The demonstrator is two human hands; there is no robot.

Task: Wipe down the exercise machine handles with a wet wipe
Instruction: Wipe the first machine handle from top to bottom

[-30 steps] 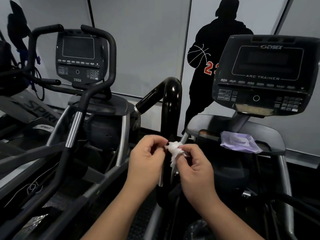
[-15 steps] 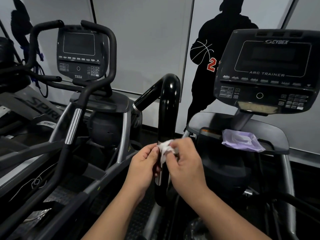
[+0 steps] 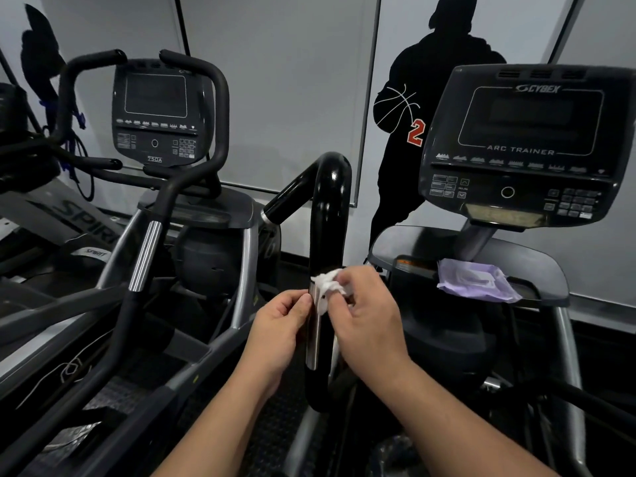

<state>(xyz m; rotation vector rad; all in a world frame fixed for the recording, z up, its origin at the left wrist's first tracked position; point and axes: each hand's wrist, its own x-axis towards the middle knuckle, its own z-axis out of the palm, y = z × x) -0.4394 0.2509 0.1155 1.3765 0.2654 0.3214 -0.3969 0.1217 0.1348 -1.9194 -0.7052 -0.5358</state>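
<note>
Two bare forearms are reaching in from the lower edge of the frame toward a glossy black handle on a Cybex Arc Trainer. The left hand is pinching the handle's silver metal sensor strip with its fingers curled partly closed against it, holding nothing else. The right hand is gripping a crumpled white wet wipe, fingers closed around it, and pressing it against the handle just where the black grip is meeting the metal strip. Beyond the hands, a lilac wet wipe packet is lying on the machine's grey tray, near its front edge, below the dark console marked "ARC TRAINER". To the left, a second machine with its own console, labelled 750A, and curved black handlebars is standing. Behind, a wall mural is showing a black silhouette of a basketball player with a red numeral.
</note>
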